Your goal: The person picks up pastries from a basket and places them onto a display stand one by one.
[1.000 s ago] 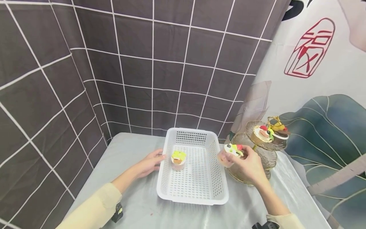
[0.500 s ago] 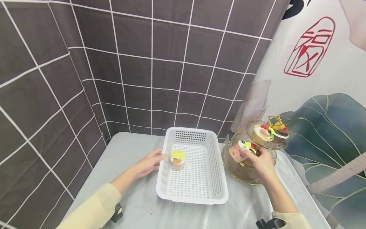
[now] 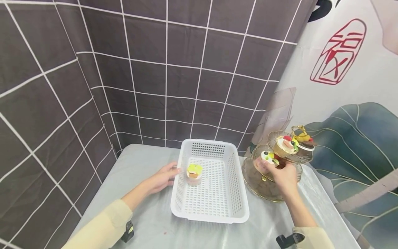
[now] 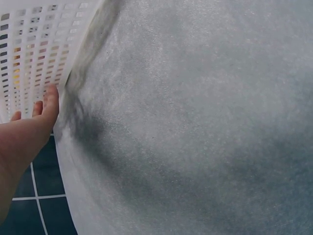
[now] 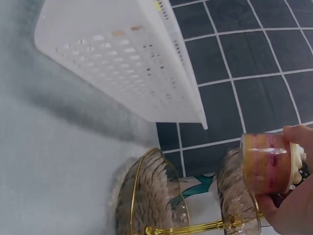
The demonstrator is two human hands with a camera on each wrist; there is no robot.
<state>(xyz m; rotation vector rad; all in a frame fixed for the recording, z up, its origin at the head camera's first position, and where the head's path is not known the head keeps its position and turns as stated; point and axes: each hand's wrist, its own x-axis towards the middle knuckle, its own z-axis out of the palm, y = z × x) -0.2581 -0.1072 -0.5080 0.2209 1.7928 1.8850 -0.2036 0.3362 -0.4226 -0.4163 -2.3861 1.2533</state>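
Note:
My right hand (image 3: 284,175) holds a layered dessert cup (image 5: 266,164), topped with cream and fruit, between thumb and fingers. The cup is at the middle tier (image 5: 232,188) of a glass tiered stand (image 3: 261,188) with gold edging. Whether its base touches that tier I cannot tell. My left hand (image 3: 163,177) rests against the left side of a white plastic basket (image 3: 214,218), its fingers extended along the perforated wall. Inside the basket, towards its left wall, another dessert cup (image 3: 194,174) with a yellow-green top stands upright.
On the top tier sit a fruit tart (image 3: 285,145) and a dark dessert (image 3: 306,143) beside a gold handle (image 3: 299,130). A grey cloth (image 3: 149,214) covers the table. Dark gridded fabric (image 3: 186,69) hangs behind, with a printed curtain (image 3: 357,138) at the right.
My right hand has carried the dessert cup from beside the basket's right rim rightward to the middle tier of the stand. The left hand and the basket stay in place.

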